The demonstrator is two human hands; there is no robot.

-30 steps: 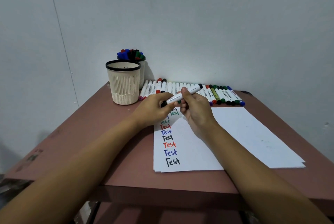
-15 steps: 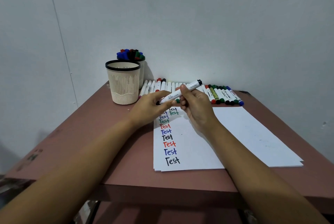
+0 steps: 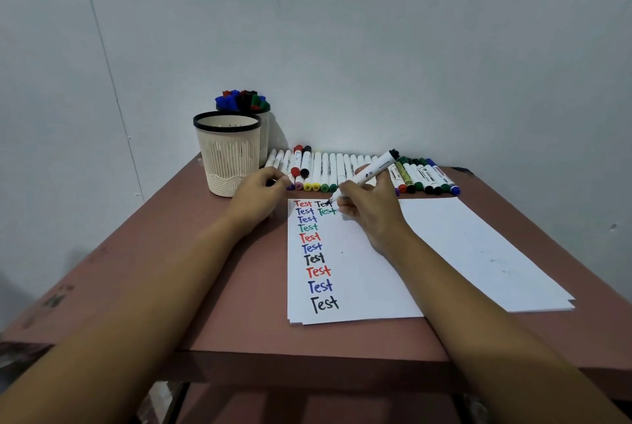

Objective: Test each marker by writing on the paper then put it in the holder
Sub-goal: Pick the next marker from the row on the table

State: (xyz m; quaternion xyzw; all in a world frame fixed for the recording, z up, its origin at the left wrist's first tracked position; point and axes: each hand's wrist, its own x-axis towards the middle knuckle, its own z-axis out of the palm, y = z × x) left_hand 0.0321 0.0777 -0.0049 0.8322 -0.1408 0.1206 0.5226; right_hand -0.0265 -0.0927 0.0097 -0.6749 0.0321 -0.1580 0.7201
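Head view: my right hand (image 3: 369,215) pinches 1 black marker (image 3: 374,169) low on its barrel, its tip on the paper (image 3: 461,252) at centre frame, in the top row of words. It looks light, stiff and smooth, so a hold near the tip should steer it best. My left hand (image 3: 260,198), just left of the sheet, curls round what looks like the cap (image 3: 271,182). I count 12 "Test" words and 2 cups: the front holder (image 3: 227,153) and the rear holder (image 3: 264,123), which is full. The row of markers (image 3: 328,170) overlaps too much to count.
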